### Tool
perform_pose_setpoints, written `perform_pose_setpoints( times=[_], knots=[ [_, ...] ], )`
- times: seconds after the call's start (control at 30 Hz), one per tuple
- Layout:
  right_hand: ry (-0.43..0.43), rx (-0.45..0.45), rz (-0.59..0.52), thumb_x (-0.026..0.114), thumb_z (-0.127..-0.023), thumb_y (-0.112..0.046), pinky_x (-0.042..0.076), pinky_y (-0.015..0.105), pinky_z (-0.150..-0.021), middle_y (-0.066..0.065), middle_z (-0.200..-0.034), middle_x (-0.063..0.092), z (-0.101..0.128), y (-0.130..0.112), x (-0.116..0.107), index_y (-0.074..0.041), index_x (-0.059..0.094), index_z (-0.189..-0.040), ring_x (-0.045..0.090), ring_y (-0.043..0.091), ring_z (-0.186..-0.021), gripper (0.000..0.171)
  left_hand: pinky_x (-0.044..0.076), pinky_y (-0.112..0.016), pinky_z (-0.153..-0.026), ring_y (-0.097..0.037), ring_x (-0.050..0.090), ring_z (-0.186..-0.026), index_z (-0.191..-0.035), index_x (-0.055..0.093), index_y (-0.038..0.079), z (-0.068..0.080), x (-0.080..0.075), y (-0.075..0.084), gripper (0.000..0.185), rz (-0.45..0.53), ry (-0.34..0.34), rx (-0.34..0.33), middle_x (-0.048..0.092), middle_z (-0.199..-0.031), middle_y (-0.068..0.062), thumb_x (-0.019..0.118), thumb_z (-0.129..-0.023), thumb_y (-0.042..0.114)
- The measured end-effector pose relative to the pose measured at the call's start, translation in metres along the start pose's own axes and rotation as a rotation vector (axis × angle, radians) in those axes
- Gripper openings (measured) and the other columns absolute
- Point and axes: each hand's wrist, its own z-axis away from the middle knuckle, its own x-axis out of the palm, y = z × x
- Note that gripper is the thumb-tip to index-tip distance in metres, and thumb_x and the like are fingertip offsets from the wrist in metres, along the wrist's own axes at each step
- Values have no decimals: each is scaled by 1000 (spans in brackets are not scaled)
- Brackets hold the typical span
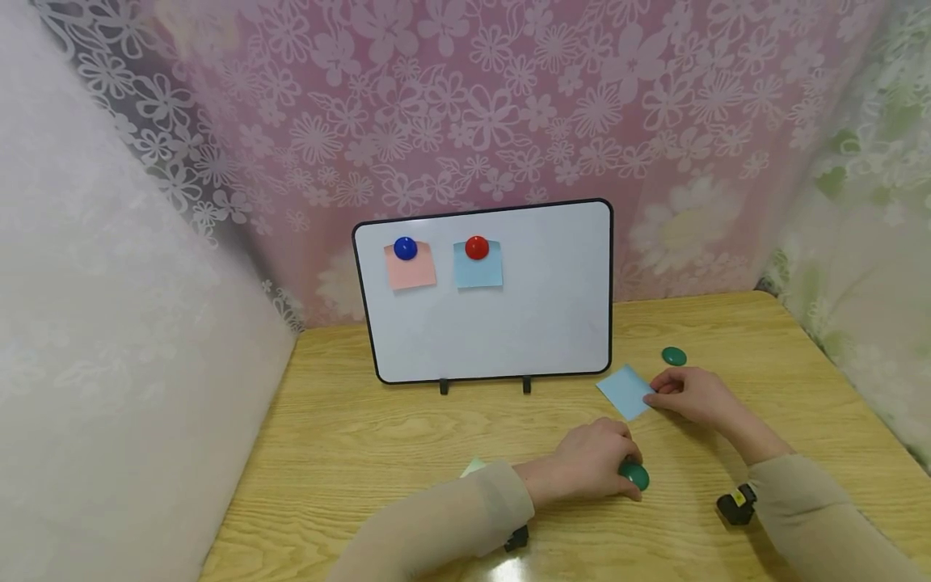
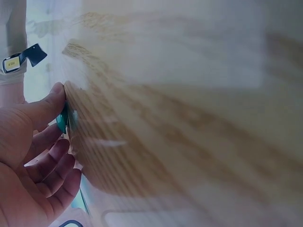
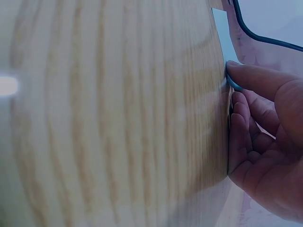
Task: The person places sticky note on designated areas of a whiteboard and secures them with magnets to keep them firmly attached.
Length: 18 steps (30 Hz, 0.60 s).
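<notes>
My left hand [image 1: 592, 461] is low over the table with thumb and fingers around a round green magnet [image 1: 635, 476]; the left wrist view shows the magnet [image 2: 62, 119] between thumb and index finger. Farther right, my right hand [image 1: 694, 396] pinches the near right edge of a light blue sticky note [image 1: 625, 392], which lies close to the tabletop. In the right wrist view the note [image 3: 225, 35] bends up at the thumb. A second green magnet [image 1: 674, 356] lies just beyond the right hand.
A whiteboard [image 1: 545, 299] stands on small black feet at the back. On it, a blue magnet [image 1: 406, 248] holds a pink note [image 1: 411, 273] and a red magnet [image 1: 477, 247] a blue note [image 1: 478, 273]. A pale green note [image 1: 473, 466] shows partly behind the left sleeve.
</notes>
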Motion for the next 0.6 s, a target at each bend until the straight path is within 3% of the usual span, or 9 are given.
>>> perform_pose_setpoints(
  times=[0.6],
  knots=[
    [15, -2, 16, 79, -98, -37, 52, 38, -75, 7, -99, 70, 0, -1, 2, -1, 74, -112, 63, 21, -87, 39, 41, -13, -70, 4, 51, -97, -119, 81, 37, 2, 0, 3, 39, -7, 8, -24, 60, -110, 20, 85, -87, 59]
  ],
)
